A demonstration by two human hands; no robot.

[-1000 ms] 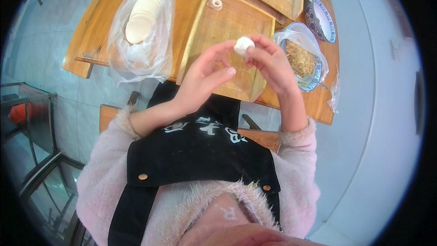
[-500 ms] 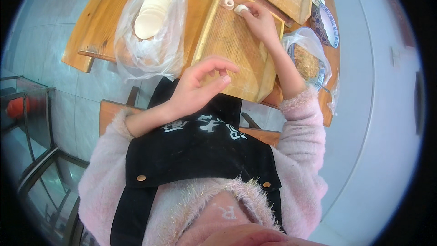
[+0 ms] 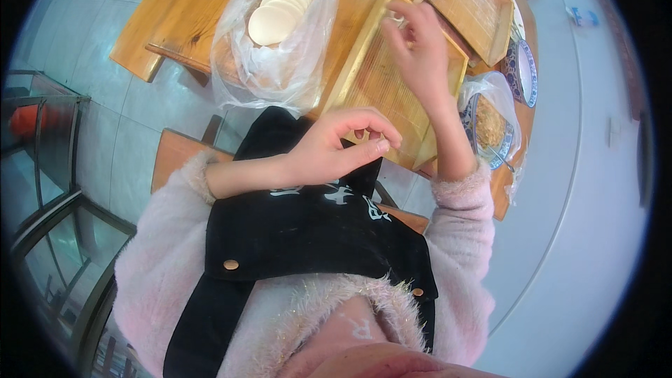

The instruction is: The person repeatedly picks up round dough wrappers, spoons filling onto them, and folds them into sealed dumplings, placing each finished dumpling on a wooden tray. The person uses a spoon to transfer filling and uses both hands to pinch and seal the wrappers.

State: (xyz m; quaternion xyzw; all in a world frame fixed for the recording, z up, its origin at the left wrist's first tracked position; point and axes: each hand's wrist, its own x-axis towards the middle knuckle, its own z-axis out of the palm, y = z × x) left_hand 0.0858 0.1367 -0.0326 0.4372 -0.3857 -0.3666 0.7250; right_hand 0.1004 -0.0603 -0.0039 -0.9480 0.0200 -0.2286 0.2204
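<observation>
My right hand (image 3: 420, 52) is above the far left part of a wooden tray (image 3: 357, 63), fingers apart and holding nothing visible. Small white dumplings (image 3: 395, 19) in that tray are mostly hidden behind those fingers. Nearer me, my left hand (image 3: 346, 143) hovers at the tray's front, loosely curled and apparently empty. On the left, a stack of round white wrappers (image 3: 276, 17) lies in a clear plastic bag (image 3: 234, 63). At the right, a patterned bowl of minced filling (image 3: 493, 126) has plastic over part of it and a utensil in it.
A second wooden tray (image 3: 472, 3) stands at the back right, beside an empty-looking patterned bowl (image 3: 521, 73) and a partly hidden plate. The wooden table (image 3: 154, 14) has a chair (image 3: 175, 154) at its near side. A metal-framed glass unit (image 3: 42, 154) is at lower left.
The white dumpling first held in my right hand was set beside another in the tray; that hand has since let go, fingers spreading. The table appears shifted rightward in view.
</observation>
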